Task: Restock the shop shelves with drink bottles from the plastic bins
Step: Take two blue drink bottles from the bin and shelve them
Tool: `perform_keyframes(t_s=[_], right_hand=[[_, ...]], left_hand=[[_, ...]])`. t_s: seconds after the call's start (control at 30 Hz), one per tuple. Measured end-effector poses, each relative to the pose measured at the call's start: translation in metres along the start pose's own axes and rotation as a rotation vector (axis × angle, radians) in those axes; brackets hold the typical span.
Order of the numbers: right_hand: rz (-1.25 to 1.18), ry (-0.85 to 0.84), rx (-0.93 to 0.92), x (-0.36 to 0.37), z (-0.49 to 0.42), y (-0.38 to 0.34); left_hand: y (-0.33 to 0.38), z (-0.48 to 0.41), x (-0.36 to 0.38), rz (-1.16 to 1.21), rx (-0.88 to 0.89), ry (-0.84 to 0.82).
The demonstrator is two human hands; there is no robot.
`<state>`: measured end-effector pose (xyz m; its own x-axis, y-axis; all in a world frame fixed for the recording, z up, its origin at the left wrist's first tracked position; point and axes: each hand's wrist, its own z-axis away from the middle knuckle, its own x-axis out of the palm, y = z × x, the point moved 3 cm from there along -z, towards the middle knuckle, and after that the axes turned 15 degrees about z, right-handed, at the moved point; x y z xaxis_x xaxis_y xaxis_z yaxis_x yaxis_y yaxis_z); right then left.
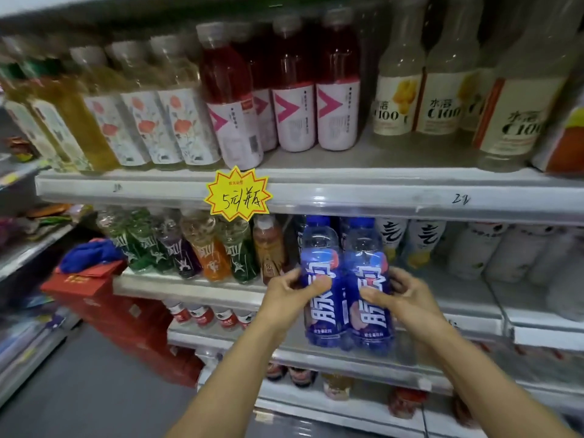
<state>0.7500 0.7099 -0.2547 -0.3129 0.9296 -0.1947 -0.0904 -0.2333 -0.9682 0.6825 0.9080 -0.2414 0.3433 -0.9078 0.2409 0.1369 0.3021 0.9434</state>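
Shop aisle; grey floor (79, 390) at 8 o'clock; white tiered shelving (347, 197) fills the view from 10 to 4 o'clock; red cartons (94, 298) are stacked on the floor at 9 o'clock with a blue cloth (91, 251) on top. Top tier, from 10 to 2 o'clock: floral-label bottles (142, 128); red drinks (295, 118) with a pink chevron on white; pale bottles (398, 102) marked "C100". A yellow starburst tag (237, 193) on the shelf edge near centre reads "5元/瓶"; a handwritten mark (460, 199) at 2 o'clock reads "22". At 5 o'clock the left hand (290, 298) grips the left blue bottle (322, 257) and the right hand (407, 295) grips the right blue bottle (368, 257), thumbs across large white characters; both bottles are upright, side by side, touching, held in front of the second tier. Small print is illegible; the top tier at 10 o'clock is blurred; the lowest bottles (336, 387) at 6 o'clock are cut off by shelf rails.
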Motion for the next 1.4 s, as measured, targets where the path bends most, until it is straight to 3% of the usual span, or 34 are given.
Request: perform_keyframes(t_s=[0.57,1.13,1.4], right_hand=[[0.163,0.179,-0.022,0.034,-0.065,0.012],[0.186,0.137,-0.126,0.041,-0.067,0.008],[0.250,0.214,-0.199,0.042,-0.069,0.022]], left_hand=[[0.003,-0.073,-0.023,-0.083,0.204,0.041],[-0.013,-0.076,-0.020,-0.239,0.259,0.156],[-0.018,-0.080,-0.019,-0.392,0.234,0.256]])
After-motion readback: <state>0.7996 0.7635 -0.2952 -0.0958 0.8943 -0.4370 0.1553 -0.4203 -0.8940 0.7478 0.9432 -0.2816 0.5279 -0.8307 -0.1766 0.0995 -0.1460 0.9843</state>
